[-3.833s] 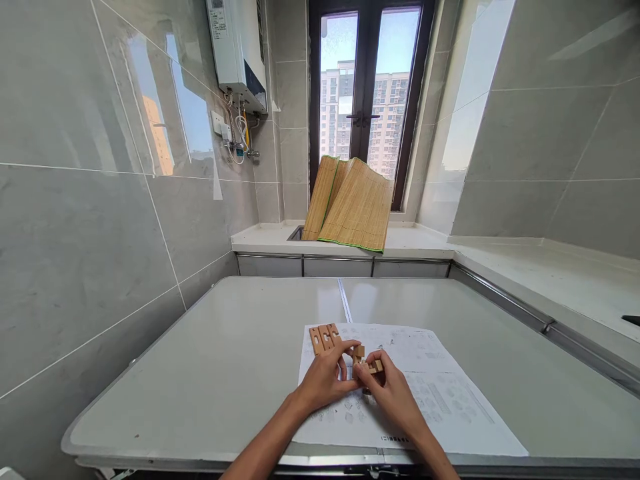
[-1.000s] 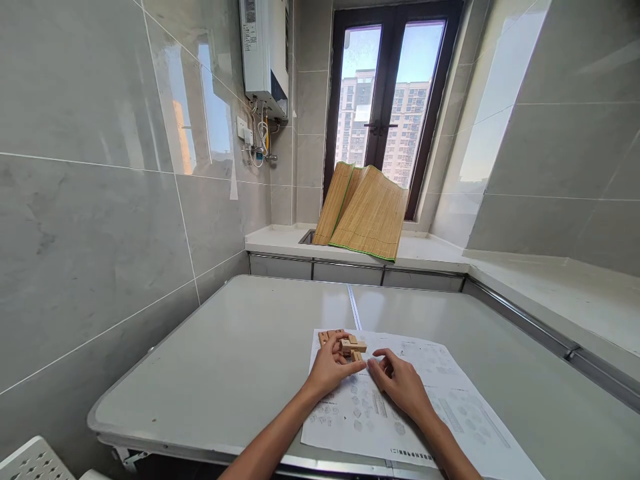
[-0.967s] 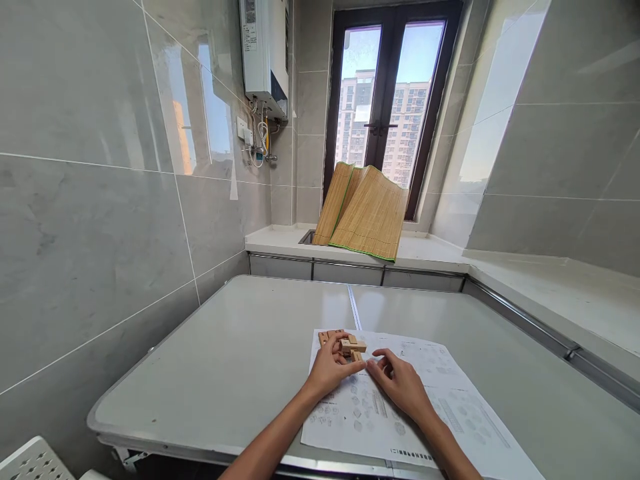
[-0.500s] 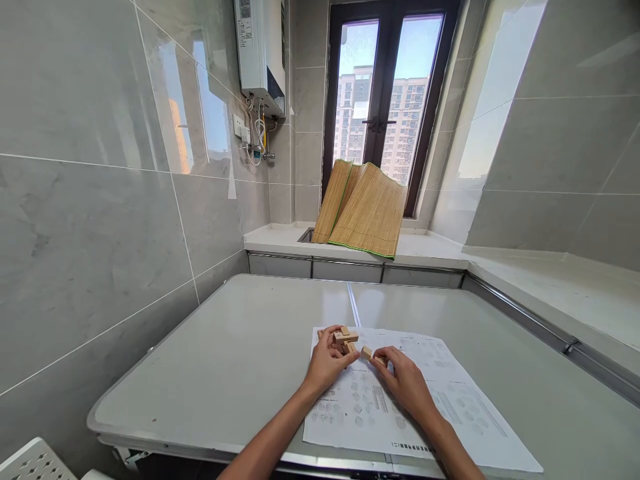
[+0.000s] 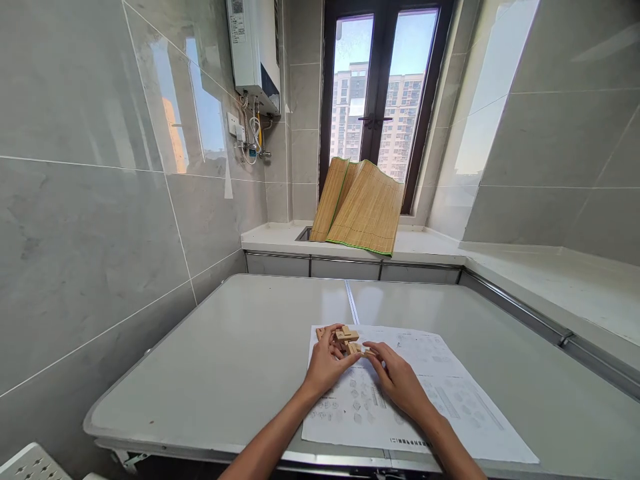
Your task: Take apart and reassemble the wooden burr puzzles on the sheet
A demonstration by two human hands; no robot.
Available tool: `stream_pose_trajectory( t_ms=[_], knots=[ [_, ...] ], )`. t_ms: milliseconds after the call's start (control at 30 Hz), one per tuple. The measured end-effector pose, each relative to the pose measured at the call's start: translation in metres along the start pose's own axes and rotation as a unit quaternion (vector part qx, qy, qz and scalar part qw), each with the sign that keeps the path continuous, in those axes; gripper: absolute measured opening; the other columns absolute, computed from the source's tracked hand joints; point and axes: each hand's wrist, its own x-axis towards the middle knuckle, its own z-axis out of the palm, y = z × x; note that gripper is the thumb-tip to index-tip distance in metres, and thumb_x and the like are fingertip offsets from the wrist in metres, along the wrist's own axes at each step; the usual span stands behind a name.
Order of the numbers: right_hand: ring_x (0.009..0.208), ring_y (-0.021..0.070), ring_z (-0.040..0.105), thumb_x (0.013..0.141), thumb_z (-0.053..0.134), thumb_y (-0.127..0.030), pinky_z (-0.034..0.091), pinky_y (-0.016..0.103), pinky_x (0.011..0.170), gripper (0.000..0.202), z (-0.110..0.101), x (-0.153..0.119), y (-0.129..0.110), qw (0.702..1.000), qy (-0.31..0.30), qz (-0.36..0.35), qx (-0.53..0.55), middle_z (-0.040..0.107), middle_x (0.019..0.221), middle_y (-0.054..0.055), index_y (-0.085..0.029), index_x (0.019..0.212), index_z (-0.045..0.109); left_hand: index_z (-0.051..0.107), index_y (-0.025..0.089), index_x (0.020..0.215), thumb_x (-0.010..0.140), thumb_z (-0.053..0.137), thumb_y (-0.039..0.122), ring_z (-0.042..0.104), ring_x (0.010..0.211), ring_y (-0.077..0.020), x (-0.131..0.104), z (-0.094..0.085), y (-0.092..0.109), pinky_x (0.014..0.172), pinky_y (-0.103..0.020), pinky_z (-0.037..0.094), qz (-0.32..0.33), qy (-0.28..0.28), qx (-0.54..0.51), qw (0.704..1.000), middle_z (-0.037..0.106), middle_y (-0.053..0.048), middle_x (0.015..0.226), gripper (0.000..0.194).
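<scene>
Several notched wooden puzzle pieces [image 5: 347, 336] sit together in my left hand [image 5: 327, 357], whose fingers and thumb close round them. To their right, my right hand [image 5: 393, 373] pinches another small wooden piece [image 5: 369, 352] between thumb and fingers. That piece is close against the cluster; whether the two touch I cannot tell. Beneath both hands lies a white instruction sheet [image 5: 450, 393] printed with small diagrams. My left fingers hide part of the cluster.
A pale folding table [image 5: 210, 373] with a centre seam [image 5: 351, 303] carries the sheet. Behind it, a bamboo mat [image 5: 367, 207] leans on the white counter [image 5: 425, 243] before the window. A white perforated chair [image 5: 33, 463] stands at the lower left.
My right hand has moved left and slightly up, bringing its wooden piece from a small gap away to close against the cluster. My left hand has stayed nearly still.
</scene>
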Motion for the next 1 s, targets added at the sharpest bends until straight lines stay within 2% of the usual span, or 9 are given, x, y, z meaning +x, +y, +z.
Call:
stream_pose_trajectory(
  t_ms=[67,167,300,667,833,1000],
  knots=[
    [0.078,0.0221,0.069,0.103,0.044,-0.050,0.056,0.035,0.075,0.037,0.000,-0.001,0.002,1.000,0.011,0.011,-0.013,0.073,0.098,0.006,-0.025,0.126,0.059,0.056,0.026,0.130,0.074,0.083,0.038,0.056,0.064,-0.0100,-0.002,0.000,0.002,0.067,-0.026,0.051,0.016,-0.002,0.028,0.999,0.070,-0.005,0.112,0.062],
    [0.067,0.0202,0.066,0.102,0.047,-0.052,0.055,0.034,0.067,0.035,0.000,0.000,0.005,1.000,0.021,0.007,-0.020,0.073,0.090,0.004,-0.025,0.117,0.062,0.057,0.028,0.130,0.074,0.083,0.036,0.056,0.064,-0.0112,-0.004,-0.001,0.005,0.068,-0.026,0.050,0.037,-0.015,0.065,0.997,0.068,-0.002,0.104,0.063],
    [0.074,0.0205,0.069,0.103,0.046,-0.050,0.056,0.033,0.069,0.032,-0.001,0.001,0.003,0.999,0.023,-0.030,-0.022,0.074,0.102,0.005,-0.027,0.116,0.064,0.059,0.029,0.132,0.073,0.083,0.034,0.056,0.066,-0.0132,-0.006,-0.001,0.006,0.070,-0.027,0.050,0.052,-0.043,0.113,0.991,0.066,0.002,0.093,0.064],
    [0.079,0.0218,0.071,0.103,0.047,-0.042,0.057,0.034,0.073,0.028,0.001,-0.001,0.002,0.999,0.020,-0.030,-0.030,0.076,0.102,0.005,-0.026,0.121,0.063,0.057,0.028,0.128,0.071,0.084,0.036,0.061,0.065,-0.0145,-0.007,-0.001,0.006,0.071,-0.029,0.051,0.066,-0.087,0.139,0.984,0.068,0.000,0.102,0.064],
    [0.078,0.0204,0.070,0.104,0.045,-0.037,0.057,0.033,0.071,0.029,-0.003,-0.001,-0.003,0.999,0.002,-0.040,-0.011,0.076,0.103,0.005,-0.026,0.124,0.062,0.058,0.028,0.127,0.070,0.083,0.035,0.060,0.065,-0.0146,-0.007,-0.001,0.006,0.071,-0.030,0.051,0.070,-0.082,0.151,0.983,0.067,0.001,0.100,0.062],
    [0.084,0.0216,0.071,0.103,0.045,-0.035,0.057,0.033,0.073,0.029,-0.004,-0.002,-0.013,0.998,-0.016,-0.050,0.019,0.075,0.108,0.007,-0.025,0.123,0.063,0.061,0.030,0.125,0.068,0.085,0.035,0.057,0.068,-0.0142,-0.008,-0.001,0.003,0.072,-0.030,0.051,0.093,-0.073,0.184,0.976,0.065,-0.002,0.112,0.062]
  ],
)
